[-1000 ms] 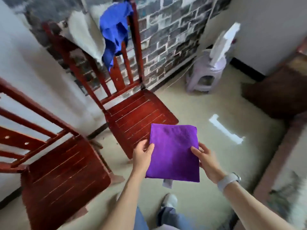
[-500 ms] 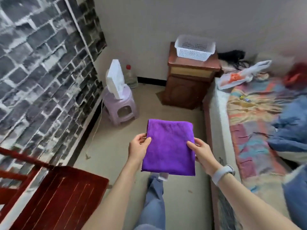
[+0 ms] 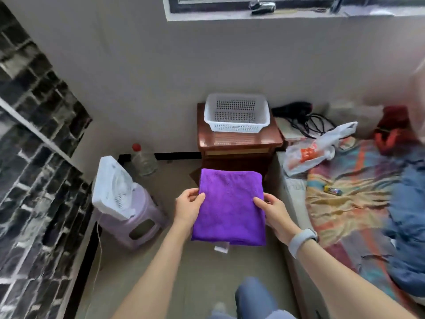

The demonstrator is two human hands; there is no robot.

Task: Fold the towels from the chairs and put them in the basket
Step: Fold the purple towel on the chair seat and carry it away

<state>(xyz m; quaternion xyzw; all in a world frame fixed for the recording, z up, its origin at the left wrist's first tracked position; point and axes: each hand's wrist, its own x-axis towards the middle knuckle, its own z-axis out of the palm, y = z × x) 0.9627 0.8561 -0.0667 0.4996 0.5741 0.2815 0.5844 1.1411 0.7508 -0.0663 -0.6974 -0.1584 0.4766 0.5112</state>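
Head view, looking forward and down. A folded rectangular purple microfibre towel (image 3: pixel 230 208) is being held flat in mid-air at the centre of the frame, above the beige floor (image 3: pixel 184 272); a small white care tag (image 3: pixel 221 247) is hanging from its near edge. The left hand (image 3: pixel 189 207) is gripping the towel's edge at 9 o'clock, with the thumb lying on top of the cloth and the remaining fingers curling beneath it. The right hand (image 3: pixel 274 215), whose wrist is carrying a pale grey band (image 3: pixel 301 241), is pinching the opposite edge at 3 o'clock in the same manner, thumb above and fingers below. At 12 o'clock from the towel, a white perforated plastic basket (image 3: pixel 236 128) is sitting on a dark red-brown wooden bedside cabinet (image 3: pixel 239 143) against the pale wall; the basket is holding nothing visible, and the towel is well apart from it. At 9 o'clock, a white box fan (image 3: pixel 112 189) is leaning on a lilac plastic stool (image 3: pixel 138 222), and a clear plastic bottle with a red cap (image 3: pixel 143 160) is standing behind them near the wall. At 3 o'clock, a bed with a multicoloured patterned cover (image 3: pixel 349 203) is bearing a white and orange plastic bag (image 3: pixel 310 150), a black corded appliance (image 3: pixel 296 111) and a blue cloth (image 3: pixel 409 226). A dark brick-patterned wall (image 3: pixel 34 180) is filling the 9 o'clock edge.
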